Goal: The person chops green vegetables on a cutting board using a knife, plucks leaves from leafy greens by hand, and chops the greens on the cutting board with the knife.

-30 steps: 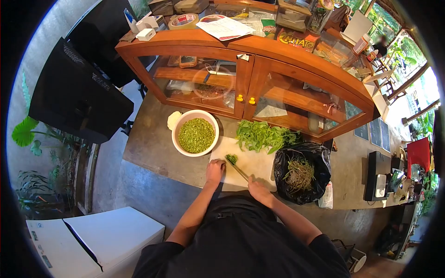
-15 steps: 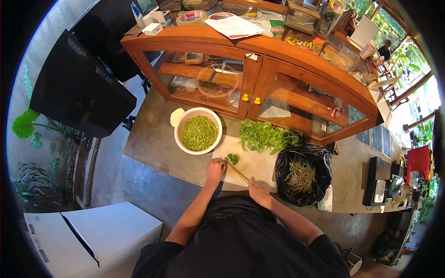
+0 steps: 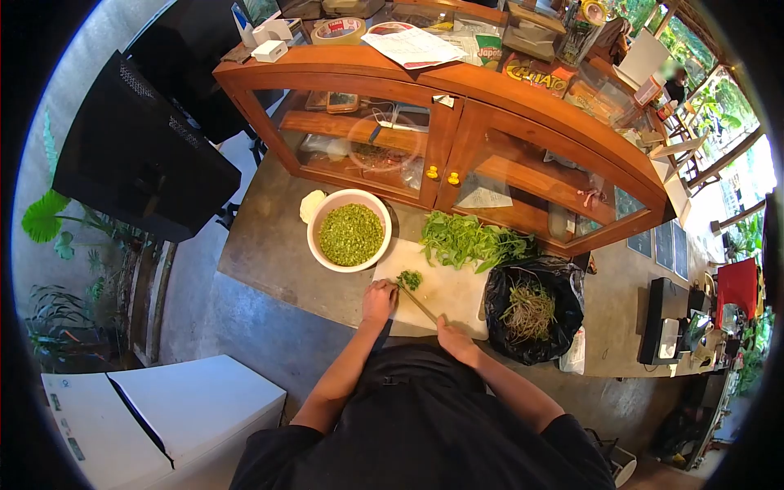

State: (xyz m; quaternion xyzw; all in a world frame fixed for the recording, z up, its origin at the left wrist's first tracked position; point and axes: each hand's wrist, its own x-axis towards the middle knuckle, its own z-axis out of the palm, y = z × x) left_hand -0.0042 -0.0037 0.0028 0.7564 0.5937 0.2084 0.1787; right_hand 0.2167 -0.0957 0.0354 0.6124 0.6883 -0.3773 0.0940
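Right hand [image 3: 456, 339] grips a knife [image 3: 419, 304]; left hand [image 3: 379, 301], hold unclear. Chopped greens [image 3: 351, 234] fill the bowl [image 3: 314, 247]; leaves [image 3: 464, 242] remain whole.

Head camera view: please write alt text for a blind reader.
A person's right hand holds a long knife over a white rectangular cutting board, left hand beside chopped dark greens. Nearby are a round white bowl of green pieces, leafy greens and a black plastic bag.

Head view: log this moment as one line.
right hand: holds knife | left hand: beside knife, grip unclear | chopped greens: on cutting board
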